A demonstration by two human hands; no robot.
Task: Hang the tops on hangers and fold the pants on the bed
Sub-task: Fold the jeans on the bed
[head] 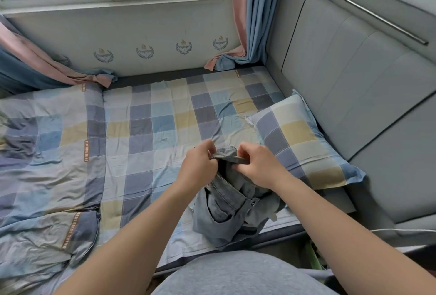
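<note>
The faded grey-blue denim pants (226, 214) lie bunched on the checked blue, grey and yellow bed sheet (151, 120), close to the near edge of the bed, at about 7 o'clock from the matching checked pillow (299, 139). Your left hand (200, 165) and right hand (257, 165) each pinch one stitched band of the denim with curled fingers. The hands are near each other and hold that edge raised at 12 o'clock of the heap. It cannot be told whether the band is the waistband or a leg hem.

Expect the denim to be soft but dense: it drapes, holds creases and probably outweighs a top. It is neither fragile nor slippery. Take hold at stitched seams, preferably the waistband at both sides, so the legs hang straight for folding.
</note>
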